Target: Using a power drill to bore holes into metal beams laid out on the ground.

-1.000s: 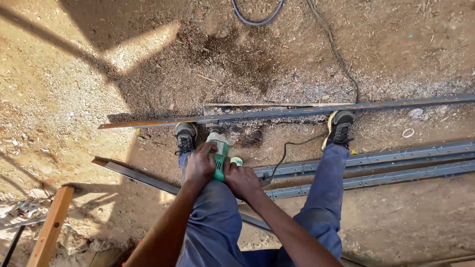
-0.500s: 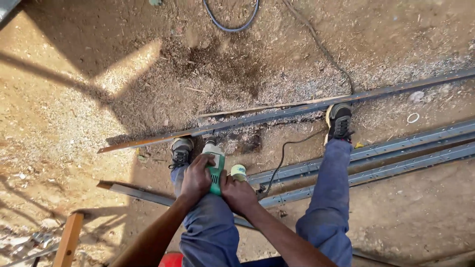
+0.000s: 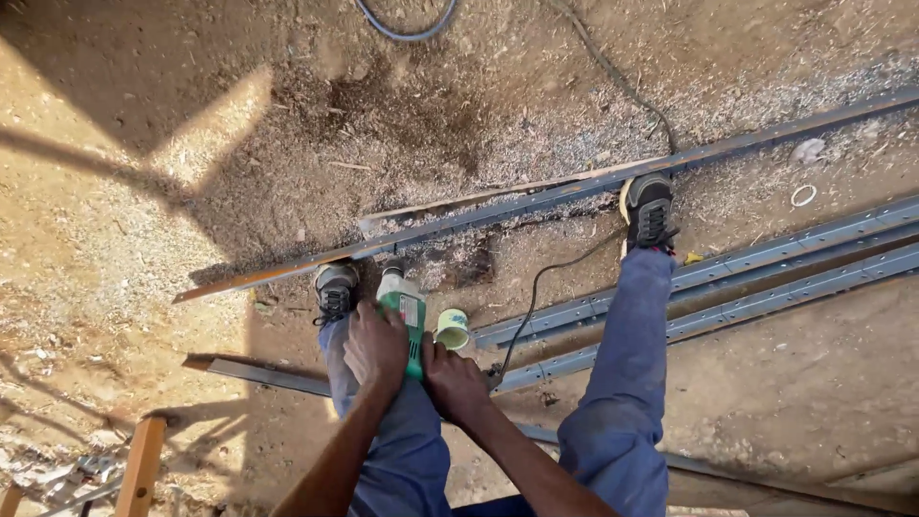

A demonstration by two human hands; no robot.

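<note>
I look straight down at a green angle grinder [image 3: 406,311] with a pale side handle [image 3: 453,329]. My left hand [image 3: 373,347] wraps the tool's body from the left, and my right hand [image 3: 454,381] grips its rear end. The grinder's head points down at a long grey steel bar [image 3: 536,203] lying across the dirt. My two shoes pin that bar, the left shoe [image 3: 335,289] beside the tool and the right shoe [image 3: 650,211] further along. A black cord [image 3: 532,297] runs from the grinder's rear toward the bar.
Two more grey steel bars [image 3: 766,278] lie parallel at right, and another bar [image 3: 258,371] passes under my legs. A dark hose [image 3: 402,29] curls at the top. A wooden post [image 3: 142,464] stands at lower left. Metal filings and sawdust cover the ground.
The view has tilted so the bars slope upward to the right. Both hands keep their hold on the grinder, which sits a little lower toward the bar between my feet.
</note>
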